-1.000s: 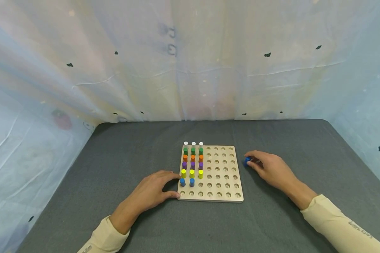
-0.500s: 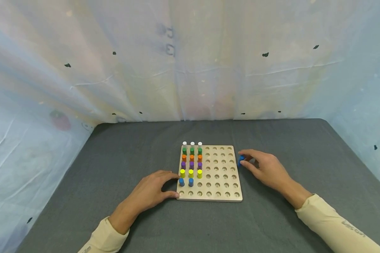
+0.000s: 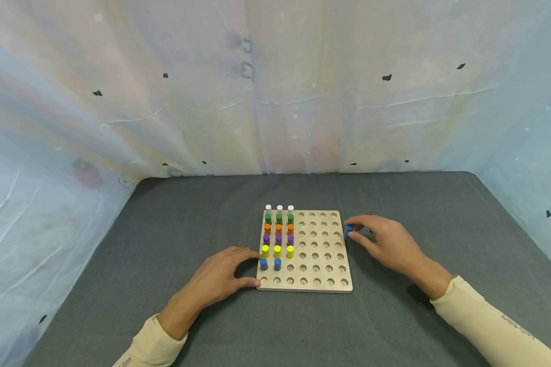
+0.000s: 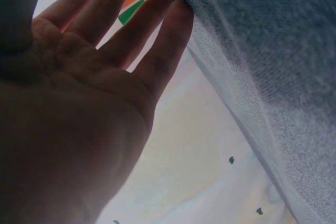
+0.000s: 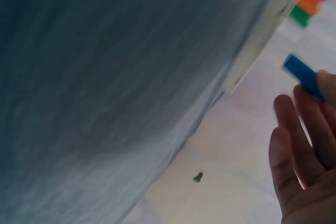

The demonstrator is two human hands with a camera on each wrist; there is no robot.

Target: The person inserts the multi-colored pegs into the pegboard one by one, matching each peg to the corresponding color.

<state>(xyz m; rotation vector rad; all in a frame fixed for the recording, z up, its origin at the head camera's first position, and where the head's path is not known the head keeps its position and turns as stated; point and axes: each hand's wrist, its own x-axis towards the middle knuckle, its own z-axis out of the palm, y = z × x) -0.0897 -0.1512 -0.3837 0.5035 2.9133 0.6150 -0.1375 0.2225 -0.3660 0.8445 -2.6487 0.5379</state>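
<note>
A wooden pegboard [image 3: 318,286] lies on the table, with rows of round holes. In its left three columns stand white, green, orange, purple and yellow pegs. Two blue pegs [image 3: 277,264] stand in the row nearer the front. At the board's left edge, my left hand [image 3: 220,272] touches the side with its fingertips and thumb; the left wrist view shows its fingers extended. My right hand [image 3: 390,244] pinches a blue peg [image 5: 304,75] between thumb and fingers, just beside the board's right edge. In the right wrist view that peg is off the table, tilted.
Dark grey cloth covers the table [image 3: 188,214]. Pale printed sheeting [image 3: 294,102] hangs behind and at both sides. A small black object [image 3: 420,296] shows under the right wrist, partly hidden by it.
The right hand has moved left with the blue peg, up to the board's right edge; in the last half second it has hardly moved. The left hand stays at the board's left edge.
</note>
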